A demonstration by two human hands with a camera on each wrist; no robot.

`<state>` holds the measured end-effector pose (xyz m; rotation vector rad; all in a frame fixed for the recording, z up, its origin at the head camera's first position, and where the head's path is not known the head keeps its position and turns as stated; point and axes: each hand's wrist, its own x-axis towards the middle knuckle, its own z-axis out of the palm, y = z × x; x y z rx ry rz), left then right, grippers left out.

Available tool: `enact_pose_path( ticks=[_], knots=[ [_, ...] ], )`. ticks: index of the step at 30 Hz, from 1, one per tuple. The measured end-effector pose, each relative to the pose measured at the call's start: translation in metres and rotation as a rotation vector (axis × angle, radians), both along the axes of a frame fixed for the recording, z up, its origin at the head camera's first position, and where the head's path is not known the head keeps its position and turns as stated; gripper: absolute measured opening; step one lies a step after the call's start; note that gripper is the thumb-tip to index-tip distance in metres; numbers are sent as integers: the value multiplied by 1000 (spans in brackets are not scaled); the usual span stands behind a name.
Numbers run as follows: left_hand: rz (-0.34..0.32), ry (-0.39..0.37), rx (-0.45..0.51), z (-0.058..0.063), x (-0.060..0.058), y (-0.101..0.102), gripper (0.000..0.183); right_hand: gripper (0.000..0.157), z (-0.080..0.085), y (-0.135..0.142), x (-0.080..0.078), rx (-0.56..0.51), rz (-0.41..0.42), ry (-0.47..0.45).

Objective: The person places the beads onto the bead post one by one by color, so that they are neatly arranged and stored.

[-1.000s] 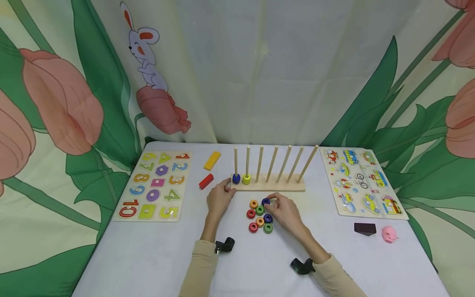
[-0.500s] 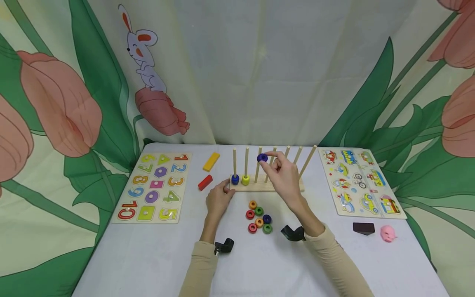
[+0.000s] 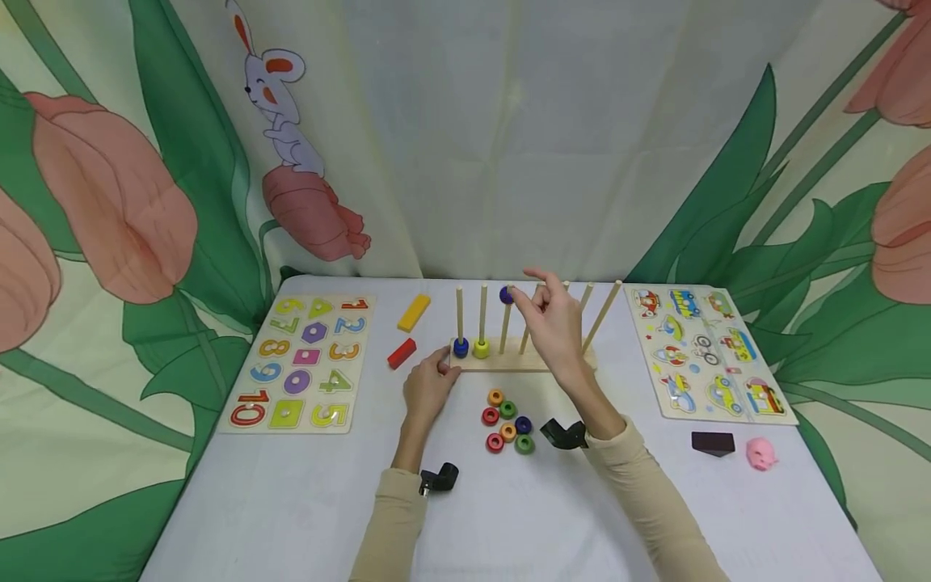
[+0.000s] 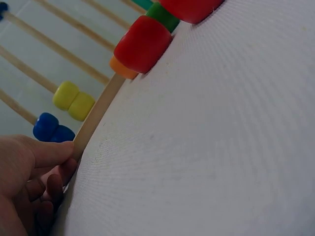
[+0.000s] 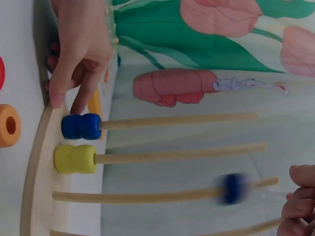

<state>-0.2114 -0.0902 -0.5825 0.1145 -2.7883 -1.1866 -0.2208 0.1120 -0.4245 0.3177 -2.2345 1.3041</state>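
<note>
peg rack [image 3: 494, 365] near bench's [image 3: 291, 501] far edge, left hand [image 3: 427, 388] pinching its end; threading step, apparently: blue ring [image 5: 232, 189] high on third peg [image 3: 505, 330], right hand [image 3: 556, 319] empty, next move likely needing ring seated.

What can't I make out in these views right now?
- Blue ring high on the third peg from the left: blurred in the right wrist view.
- Right hand: mostly cut off by the right wrist view's right edge.
- Fifth peg from the left: mostly hidden behind that hand, head view.
- Nearest red ring: cut off by the left wrist view's top edge.
</note>
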Motion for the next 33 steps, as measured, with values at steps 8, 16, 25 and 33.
enact_pose_path(
  ticks=[8,16,25,33],
  knots=[
    [-12,16,-4,1,0,1,46,25,-35,15,31,24,68,-138],
    [0,0,-12,0,-1,1,46,22,-91,31,68,259,205,-499],
    [5,-11,0,3,-1,1,46,24,-115,40,92,303,251,-675],
    [10,-13,2,5,0,2,46,25,-120,39,95,307,178,-681]
  ],
)
